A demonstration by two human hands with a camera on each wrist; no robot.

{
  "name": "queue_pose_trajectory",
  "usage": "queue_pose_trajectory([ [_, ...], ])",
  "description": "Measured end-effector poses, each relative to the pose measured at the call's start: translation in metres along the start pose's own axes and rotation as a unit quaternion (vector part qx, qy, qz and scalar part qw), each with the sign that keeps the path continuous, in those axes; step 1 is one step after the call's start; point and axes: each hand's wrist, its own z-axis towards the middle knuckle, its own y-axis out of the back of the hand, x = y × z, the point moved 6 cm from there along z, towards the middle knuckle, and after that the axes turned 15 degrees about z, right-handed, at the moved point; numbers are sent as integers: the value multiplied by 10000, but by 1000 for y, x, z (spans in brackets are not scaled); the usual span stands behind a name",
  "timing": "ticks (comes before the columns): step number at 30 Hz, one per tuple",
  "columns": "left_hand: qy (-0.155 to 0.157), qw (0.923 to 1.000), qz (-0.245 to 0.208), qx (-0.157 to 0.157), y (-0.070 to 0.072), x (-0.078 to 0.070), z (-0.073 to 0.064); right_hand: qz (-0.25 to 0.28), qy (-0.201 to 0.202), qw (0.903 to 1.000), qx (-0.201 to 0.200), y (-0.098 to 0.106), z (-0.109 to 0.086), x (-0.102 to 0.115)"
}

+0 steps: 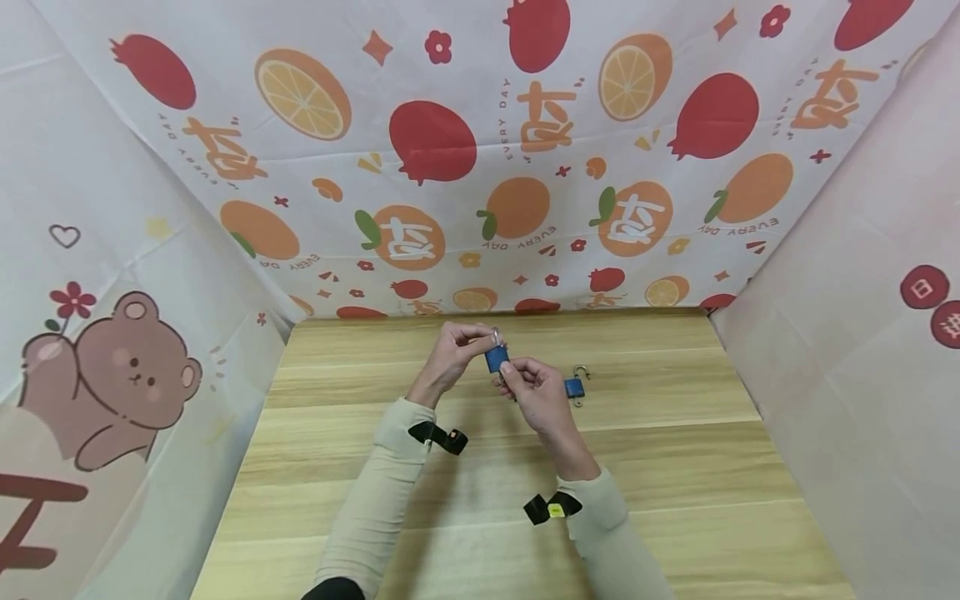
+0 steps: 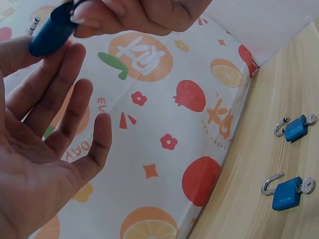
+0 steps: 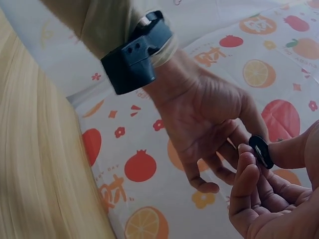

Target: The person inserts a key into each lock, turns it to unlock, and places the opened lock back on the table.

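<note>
A blue padlock with a silver shackle is held up over the table between both hands. My left hand pinches it at the upper end, by the shackle, and its other fingers extend loosely in the left wrist view. The right hand grips its lower end between thumb and curled fingers, which hide whatever is there. In the right wrist view the padlock shows as a dark oval at the right thumb.
Two more blue padlocks, an upper one and a lower one, lie on the wooden table, shackles open and keys in. Fruit-printed cloth forms a wall behind. Both sleeves carry black wrist cameras.
</note>
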Motion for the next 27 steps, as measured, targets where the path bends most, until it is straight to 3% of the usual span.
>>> queue_pose_trajectory([
  [7,-166,9995,148,-227,2,-4,-1,-200,303,9993,14,-1,2,0],
  [27,239,9911,1009,-830,7,-3,-8,-380,391,9985,-108,-3,3,-5],
])
